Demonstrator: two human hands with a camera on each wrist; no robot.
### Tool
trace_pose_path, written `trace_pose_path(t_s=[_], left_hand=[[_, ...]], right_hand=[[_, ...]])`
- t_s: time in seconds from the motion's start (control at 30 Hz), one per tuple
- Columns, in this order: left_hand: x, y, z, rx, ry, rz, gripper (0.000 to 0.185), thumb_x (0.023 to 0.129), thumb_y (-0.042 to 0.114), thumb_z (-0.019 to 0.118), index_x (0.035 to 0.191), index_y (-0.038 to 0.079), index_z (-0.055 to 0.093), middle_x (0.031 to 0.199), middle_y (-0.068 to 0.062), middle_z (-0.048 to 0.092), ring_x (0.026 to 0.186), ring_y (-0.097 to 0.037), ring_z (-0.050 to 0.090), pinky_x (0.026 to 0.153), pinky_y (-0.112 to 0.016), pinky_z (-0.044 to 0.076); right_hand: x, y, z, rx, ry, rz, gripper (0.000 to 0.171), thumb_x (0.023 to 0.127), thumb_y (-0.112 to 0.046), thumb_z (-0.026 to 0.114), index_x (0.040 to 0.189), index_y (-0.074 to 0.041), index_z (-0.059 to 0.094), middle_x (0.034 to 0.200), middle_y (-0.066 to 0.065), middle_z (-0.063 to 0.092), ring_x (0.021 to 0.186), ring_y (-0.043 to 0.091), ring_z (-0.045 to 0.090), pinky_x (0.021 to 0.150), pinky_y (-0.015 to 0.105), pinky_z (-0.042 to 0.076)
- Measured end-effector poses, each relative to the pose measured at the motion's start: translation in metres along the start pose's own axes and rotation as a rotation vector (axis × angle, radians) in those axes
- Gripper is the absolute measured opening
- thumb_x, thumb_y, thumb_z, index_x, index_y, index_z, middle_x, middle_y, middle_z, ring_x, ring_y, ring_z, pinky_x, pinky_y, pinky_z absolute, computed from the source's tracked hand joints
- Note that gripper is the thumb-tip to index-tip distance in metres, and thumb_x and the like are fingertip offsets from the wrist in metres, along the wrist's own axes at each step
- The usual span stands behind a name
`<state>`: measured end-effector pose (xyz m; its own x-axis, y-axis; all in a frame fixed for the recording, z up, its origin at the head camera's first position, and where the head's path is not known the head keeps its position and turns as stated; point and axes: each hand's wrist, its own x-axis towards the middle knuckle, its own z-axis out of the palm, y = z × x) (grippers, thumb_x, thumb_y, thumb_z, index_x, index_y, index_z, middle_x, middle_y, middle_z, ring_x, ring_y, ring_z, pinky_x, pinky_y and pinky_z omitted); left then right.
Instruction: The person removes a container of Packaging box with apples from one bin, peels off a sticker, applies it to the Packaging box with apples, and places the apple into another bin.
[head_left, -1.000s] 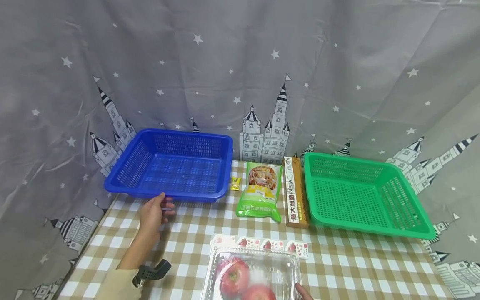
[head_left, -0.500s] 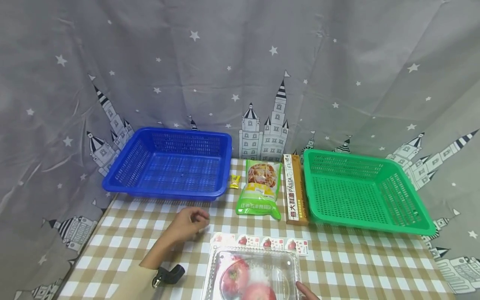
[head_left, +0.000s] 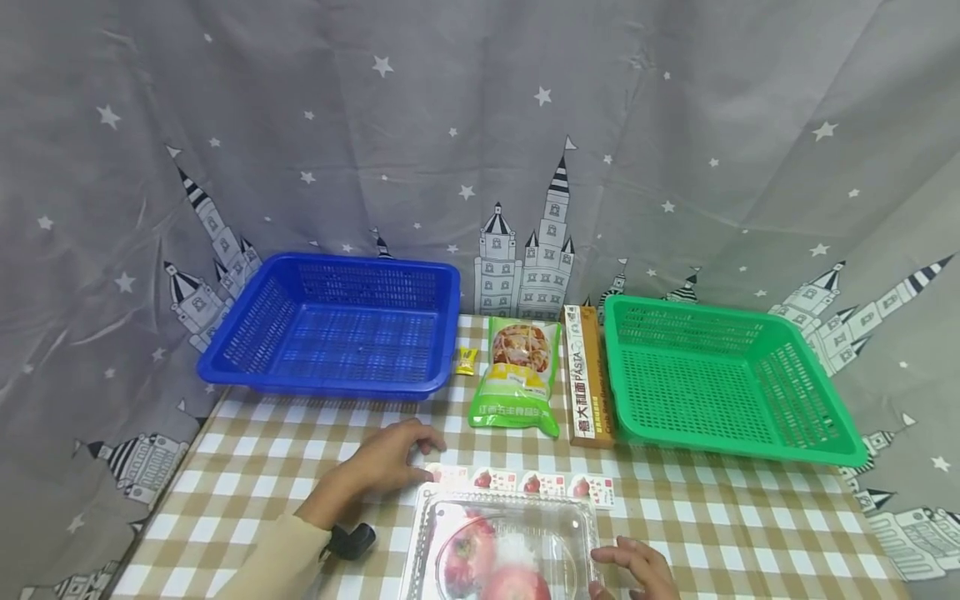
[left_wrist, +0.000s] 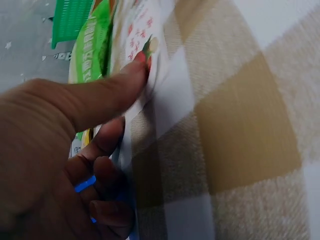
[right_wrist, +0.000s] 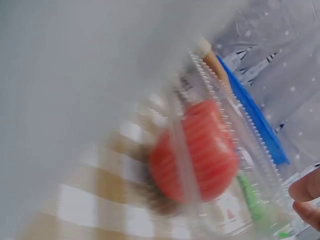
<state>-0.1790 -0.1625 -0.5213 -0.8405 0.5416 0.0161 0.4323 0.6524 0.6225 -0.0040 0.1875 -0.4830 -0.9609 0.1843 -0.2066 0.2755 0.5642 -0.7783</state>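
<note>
My left hand is at the left end of a row of small white cards printed with red fruit. Its thumb overlaps the nearest card in the left wrist view; the other fingers bend loosely and grip nothing. Below the row lies a clear plastic clamshell box with red apples inside. One apple shows blurred through the plastic in the right wrist view. By the box's right edge is my right hand, its fingers apart and relaxed.
A blue basket stands at the back left, a green basket at the right. Between them lie a small yellow packet, a green food bag and a pasta box. A grey curtain hangs behind the checked tablecloth.
My left hand has left the blue basket's front rim and moved right and nearer, to the cards. More of my right hand has come into view beside the clamshell box.
</note>
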Motion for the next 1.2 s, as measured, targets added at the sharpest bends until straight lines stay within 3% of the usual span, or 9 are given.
trace_pose_path(t_s=[0.03, 0.1, 0.27, 0.4, 0.53, 0.63, 0.77, 0.97, 1.2], left_hand=[[0.000, 0.001, 0.000, 0.013, -0.001, -0.003, 0.037, 0.073, 0.023, 0.086, 0.105, 0.023, 0.069, 0.089, 0.011, 0.057, 0.083, -0.010, 0.054, 0.073, -0.030, 0.046], [0.002, 0.003, 0.000, 0.040, -0.003, -0.012, 0.033, 0.072, 0.022, 0.086, 0.100, 0.023, 0.068, 0.086, 0.011, 0.057, 0.080, -0.009, 0.053, 0.071, -0.029, 0.045], [0.004, 0.007, 0.001, 0.091, -0.007, -0.033, 0.024, 0.074, 0.026, 0.086, 0.085, 0.025, 0.064, 0.079, 0.011, 0.053, 0.073, -0.008, 0.049, 0.066, -0.029, 0.043], [0.003, 0.008, -0.001, 0.092, -0.012, -0.026, 0.025, 0.076, 0.031, 0.084, 0.077, 0.026, 0.060, 0.074, 0.012, 0.051, 0.069, -0.006, 0.047, 0.061, -0.027, 0.041], [0.002, 0.005, -0.008, -0.091, -0.062, -0.004, 0.020, 0.084, 0.025, 0.079, 0.078, 0.021, 0.061, 0.073, 0.010, 0.055, 0.066, -0.007, 0.048, 0.059, -0.026, 0.042], [0.006, 0.006, -0.016, -0.318, -0.089, -0.011, 0.015, 0.087, 0.018, 0.076, 0.087, 0.012, 0.063, 0.076, 0.004, 0.059, 0.067, -0.010, 0.052, 0.060, -0.025, 0.045], [0.013, 0.014, -0.027, -0.541, -0.033, -0.048, 0.021, 0.085, 0.015, 0.078, 0.095, 0.003, 0.063, 0.079, -0.004, 0.062, 0.069, -0.014, 0.056, 0.060, -0.023, 0.046], [0.020, 0.041, -0.033, -0.725, 0.056, -0.124, 0.022, 0.085, 0.013, 0.078, 0.094, -0.001, 0.063, 0.072, -0.006, 0.064, 0.061, -0.012, 0.053, 0.056, -0.025, 0.046], [0.023, 0.069, -0.033, -0.881, 0.141, -0.246, 0.020, 0.089, 0.011, 0.074, 0.098, -0.004, 0.067, 0.076, -0.005, 0.071, 0.061, -0.012, 0.058, 0.059, -0.024, 0.051]], right_hand=[[0.003, -0.007, -0.002, 0.001, 0.003, 0.047, 0.021, 0.082, -0.025, 0.080, 0.102, -0.020, 0.073, 0.133, 0.017, 0.048, 0.124, 0.036, 0.044, 0.088, 0.058, 0.046], [0.008, -0.017, -0.005, 0.035, 0.024, 0.036, 0.023, 0.083, -0.020, 0.078, 0.105, -0.016, 0.072, 0.136, 0.020, 0.044, 0.125, 0.041, 0.042, 0.085, 0.065, 0.045], [0.016, -0.037, -0.010, 0.052, 0.161, -0.251, 0.023, 0.081, -0.004, 0.078, 0.101, -0.014, 0.071, 0.125, 0.017, 0.054, 0.114, 0.039, 0.050, 0.079, 0.069, 0.046], [0.022, -0.050, -0.010, 0.034, 0.212, -0.415, 0.028, 0.078, 0.001, 0.078, 0.099, -0.016, 0.070, 0.122, 0.010, 0.056, 0.113, 0.030, 0.050, 0.081, 0.063, 0.047], [0.033, -0.064, -0.011, 0.051, 0.205, -0.513, 0.033, 0.077, 0.003, 0.078, 0.098, -0.020, 0.070, 0.122, 0.004, 0.056, 0.116, 0.023, 0.046, 0.090, 0.054, 0.039], [0.042, -0.076, -0.010, 0.076, 0.173, -0.571, 0.036, 0.077, 0.005, 0.078, 0.097, -0.025, 0.069, 0.124, 0.001, 0.056, 0.119, 0.024, 0.044, 0.094, 0.053, 0.031], [0.052, -0.092, -0.005, 0.074, 0.137, -0.652, 0.039, 0.077, 0.005, 0.077, 0.095, -0.029, 0.068, 0.123, -0.005, 0.057, 0.118, 0.022, 0.043, 0.092, 0.052, 0.031], [0.072, -0.119, 0.007, 0.065, 0.021, -0.815, 0.031, 0.079, 0.004, 0.076, 0.093, -0.023, 0.069, 0.102, -0.012, 0.066, 0.103, 0.014, 0.058, 0.088, 0.045, 0.044], [0.088, -0.143, 0.023, -0.061, -0.125, -0.818, 0.016, 0.086, -0.007, 0.073, 0.101, -0.012, 0.071, 0.095, -0.004, 0.069, 0.086, 0.014, 0.063, 0.076, 0.035, 0.051]])
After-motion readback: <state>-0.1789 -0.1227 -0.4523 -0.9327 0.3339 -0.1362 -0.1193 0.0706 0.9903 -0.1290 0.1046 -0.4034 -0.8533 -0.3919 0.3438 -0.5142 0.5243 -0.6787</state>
